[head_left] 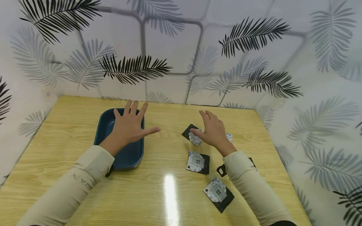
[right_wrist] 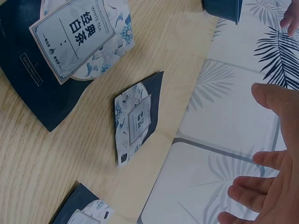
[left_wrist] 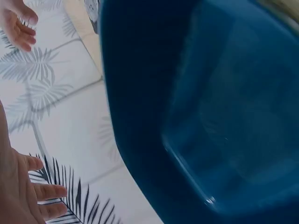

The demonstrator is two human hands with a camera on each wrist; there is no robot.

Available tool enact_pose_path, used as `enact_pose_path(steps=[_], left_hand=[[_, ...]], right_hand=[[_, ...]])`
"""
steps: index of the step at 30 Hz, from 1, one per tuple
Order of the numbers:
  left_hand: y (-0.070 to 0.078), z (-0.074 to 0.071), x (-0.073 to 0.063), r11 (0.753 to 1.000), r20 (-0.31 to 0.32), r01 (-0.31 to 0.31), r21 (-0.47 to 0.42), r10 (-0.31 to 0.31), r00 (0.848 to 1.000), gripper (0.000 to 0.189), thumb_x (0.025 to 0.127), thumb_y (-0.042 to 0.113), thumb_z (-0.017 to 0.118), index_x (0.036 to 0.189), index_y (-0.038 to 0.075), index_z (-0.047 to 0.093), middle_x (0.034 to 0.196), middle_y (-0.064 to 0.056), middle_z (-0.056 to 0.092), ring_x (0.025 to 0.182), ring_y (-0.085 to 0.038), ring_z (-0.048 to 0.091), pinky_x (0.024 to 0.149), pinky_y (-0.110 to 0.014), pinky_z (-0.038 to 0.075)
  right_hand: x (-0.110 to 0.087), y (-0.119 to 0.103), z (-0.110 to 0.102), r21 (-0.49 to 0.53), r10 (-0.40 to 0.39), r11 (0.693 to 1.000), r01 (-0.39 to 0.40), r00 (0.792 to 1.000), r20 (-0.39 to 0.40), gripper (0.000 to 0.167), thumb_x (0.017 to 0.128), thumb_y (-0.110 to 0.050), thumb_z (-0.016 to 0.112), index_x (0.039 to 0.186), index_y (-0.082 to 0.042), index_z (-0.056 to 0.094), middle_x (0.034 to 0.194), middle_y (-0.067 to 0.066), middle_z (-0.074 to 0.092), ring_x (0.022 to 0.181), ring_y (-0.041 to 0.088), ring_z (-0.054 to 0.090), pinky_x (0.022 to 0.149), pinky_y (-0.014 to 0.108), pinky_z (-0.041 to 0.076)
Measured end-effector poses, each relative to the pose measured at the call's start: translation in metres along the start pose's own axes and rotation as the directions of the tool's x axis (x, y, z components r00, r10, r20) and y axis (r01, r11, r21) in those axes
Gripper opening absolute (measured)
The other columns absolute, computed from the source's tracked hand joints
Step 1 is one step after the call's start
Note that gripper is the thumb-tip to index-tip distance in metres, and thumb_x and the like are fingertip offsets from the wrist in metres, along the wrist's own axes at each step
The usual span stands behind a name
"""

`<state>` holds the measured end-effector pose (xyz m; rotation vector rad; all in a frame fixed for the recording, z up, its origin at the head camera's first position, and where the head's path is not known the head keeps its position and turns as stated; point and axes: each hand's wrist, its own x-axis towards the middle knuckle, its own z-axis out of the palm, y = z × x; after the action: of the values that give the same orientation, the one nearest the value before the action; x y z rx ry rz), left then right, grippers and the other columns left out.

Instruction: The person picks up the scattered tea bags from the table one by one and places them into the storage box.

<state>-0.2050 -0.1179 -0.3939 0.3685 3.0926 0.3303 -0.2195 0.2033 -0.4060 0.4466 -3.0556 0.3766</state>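
Observation:
My left hand (head_left: 128,126) hovers over a dark blue plastic basin (head_left: 129,157), fingers spread and thumb out to the right, holding nothing. In the left wrist view the bare inside of the basin fills most of the picture. To the right, my right hand (head_left: 214,131) is raised over several dark tea packets with white-and-blue labels, its fingers extended and holding nothing. One packet (head_left: 195,140) lies partly behind its thumb, with another packet (head_left: 198,162) nearer me and a third packet (head_left: 218,194) nearest. "White tea" reads on the large packet (right_wrist: 70,42) in the right wrist view.
The wooden table (head_left: 169,141) ends at a wall covering (head_left: 169,44) printed with leaves. Beside the right cuff shows a black piece with a loop (head_left: 222,170), partly hidden by the sleeve. Another packet (head_left: 229,137) peeks out behind the right hand.

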Motion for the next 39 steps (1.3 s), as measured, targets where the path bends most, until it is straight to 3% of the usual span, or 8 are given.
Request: enact_pose_path(steps=[12,18,26,39], left_hand=[[-0.032,0.001,-0.017,0.998,-0.008,0.045,0.052,-0.044,0.999,0.107,0.081,0.085,0.045,0.16,0.018,0.018,0.162,-0.026,0.021,0.151,-0.047,0.015,0.105,-0.081,0.02],[-0.038,0.0,-0.024,0.995,-0.049,0.044,0.084,-0.04,0.998,0.105,0.082,0.084,0.045,0.159,0.015,0.022,0.159,-0.026,0.025,0.148,-0.047,0.021,0.105,-0.079,0.023],[-0.044,-0.004,-0.032,0.996,-0.089,0.05,0.077,-0.043,0.995,0.102,0.084,0.08,0.049,0.157,0.013,0.026,0.157,-0.027,0.027,0.147,-0.047,0.023,0.11,-0.077,0.015],[-0.056,-0.01,-0.046,0.993,-0.094,0.098,0.067,-0.092,0.991,0.105,0.083,0.082,0.047,0.158,0.012,0.025,0.158,-0.028,0.026,0.147,-0.048,0.022,0.11,-0.076,0.015]], right_hand=[[0.004,0.004,0.007,-0.013,-0.012,1.0,0.012,1.0,-0.004,0.083,0.092,-0.055,0.063,0.154,-0.008,0.033,0.153,0.021,0.041,0.135,0.043,0.048,0.097,0.058,0.049],[0.004,0.006,0.009,0.009,0.012,1.0,-0.012,1.0,0.017,0.081,0.092,-0.053,0.063,0.153,-0.009,0.034,0.154,0.021,0.041,0.136,0.043,0.047,0.099,0.059,0.047],[0.006,0.008,0.012,0.012,0.023,1.0,-0.024,0.999,0.027,0.08,0.092,-0.054,0.063,0.153,-0.01,0.034,0.153,0.02,0.041,0.136,0.042,0.047,0.099,0.059,0.047],[0.008,0.007,0.013,0.012,0.028,1.0,-0.028,0.999,0.032,0.08,0.092,-0.054,0.063,0.153,-0.009,0.035,0.153,0.019,0.042,0.136,0.042,0.048,0.099,0.058,0.048]])
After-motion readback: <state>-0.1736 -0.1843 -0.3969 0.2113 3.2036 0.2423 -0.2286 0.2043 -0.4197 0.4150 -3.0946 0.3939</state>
